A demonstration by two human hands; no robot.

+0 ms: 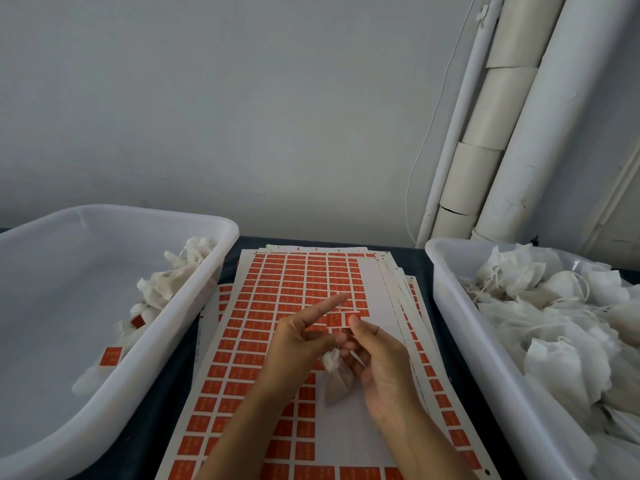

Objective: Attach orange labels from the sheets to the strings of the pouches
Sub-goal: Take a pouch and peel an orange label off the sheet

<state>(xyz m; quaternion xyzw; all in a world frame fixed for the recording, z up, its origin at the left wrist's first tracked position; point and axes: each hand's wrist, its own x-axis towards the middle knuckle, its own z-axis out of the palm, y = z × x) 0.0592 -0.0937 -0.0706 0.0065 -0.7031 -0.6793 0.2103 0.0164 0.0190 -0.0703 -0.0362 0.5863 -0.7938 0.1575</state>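
**Pouch and label held over the sheets**

While both hands work above the middle of the dark table (420, 268), two white plastic tubs flank them: the right tub (460, 327) is heaped with unlabelled white pouches (554, 327), and the left tub (194, 289) holds a smaller scatter of finished pouches (166, 282) with orange tags showing among them. Between the tubs lies a stack of label sheets (287, 289), the top one with a bare strip where labels have been peeled away. The left hand (298, 344) has its forefinger stretched out, the other fingers curled round the gathered neck of a small pouch (336, 379) hanging over the sheets. The right hand (377, 355) pinches an orange label (349, 319) between thumb and fingertip, just above the pouch. The pouch's string is too fine to make out.
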